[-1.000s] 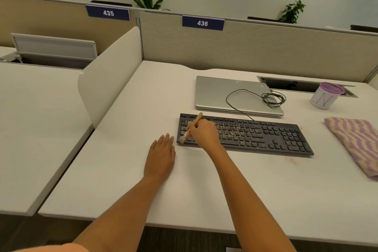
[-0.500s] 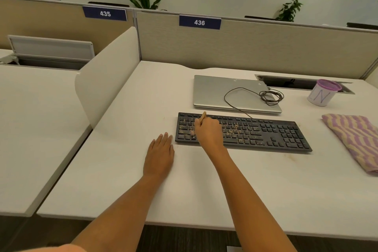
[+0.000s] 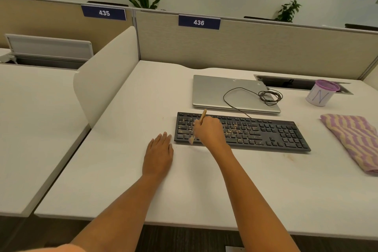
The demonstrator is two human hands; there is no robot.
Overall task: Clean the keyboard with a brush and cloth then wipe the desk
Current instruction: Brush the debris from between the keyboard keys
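Observation:
A black keyboard [image 3: 266, 132] speckled with brownish crumbs lies across the white desk [image 3: 204, 186]. My right hand [image 3: 208, 131] grips a wooden-handled brush [image 3: 203, 115] over the keyboard's left part. The bristles reach down at the front edge of the keys. My left hand [image 3: 158, 153] rests flat on the desk just left of the keyboard, fingers straight. A purple and beige striped cloth [image 3: 353, 139] lies folded at the right.
A shut silver laptop [image 3: 212, 92] with the keyboard's coiled cable [image 3: 270, 96] on it sits behind the keyboard. A white cup with a purple lid [image 3: 322, 93] stands at the back right by a cable slot. A curved divider [image 3: 102, 80] borders the desk's left side.
My right hand has drawn the brush toward the keyboard's front edge, after pushing it up the keys half a second ago. The left hand has stayed in place.

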